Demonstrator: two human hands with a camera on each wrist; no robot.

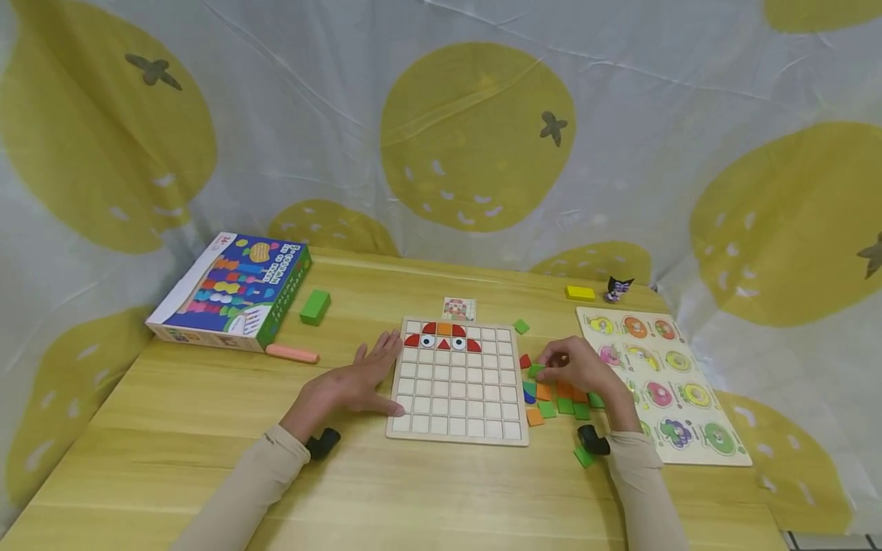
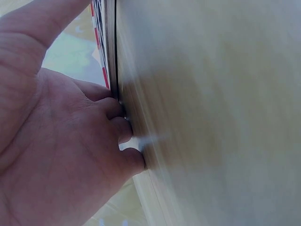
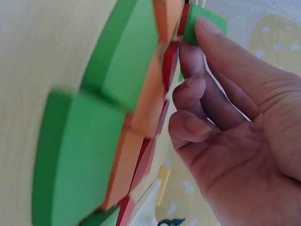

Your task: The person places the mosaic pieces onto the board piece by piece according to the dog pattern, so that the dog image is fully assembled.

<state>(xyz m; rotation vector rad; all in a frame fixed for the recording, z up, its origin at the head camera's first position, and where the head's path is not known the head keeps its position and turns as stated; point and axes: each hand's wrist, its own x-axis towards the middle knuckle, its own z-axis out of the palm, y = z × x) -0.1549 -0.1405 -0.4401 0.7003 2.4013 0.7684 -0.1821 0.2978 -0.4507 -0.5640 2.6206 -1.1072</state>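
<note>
A wooden grid board (image 1: 455, 398) lies in the middle of the table (image 1: 207, 428), with red, orange and eye tiles (image 1: 444, 335) filling part of its top rows. My left hand (image 1: 368, 373) lies flat on the table with its straight fingers against the board's left edge; in the left wrist view the left hand (image 2: 70, 141) touches the board's rim (image 2: 112, 56). My right hand (image 1: 573, 366) is over the pile of loose tiles (image 1: 558, 402) right of the board and pinches a green tile (image 1: 536, 371). In the right wrist view the thumb (image 3: 221, 42) presses that green tile (image 3: 207, 21).
A colourful game box (image 1: 230, 291), a green block (image 1: 315, 306) and a pink stick (image 1: 292, 353) lie at the left. A small card (image 1: 458, 309) sits behind the board. A fruit peg puzzle (image 1: 661, 383), a yellow block (image 1: 579, 292) and a small figure (image 1: 618, 288) are at the right.
</note>
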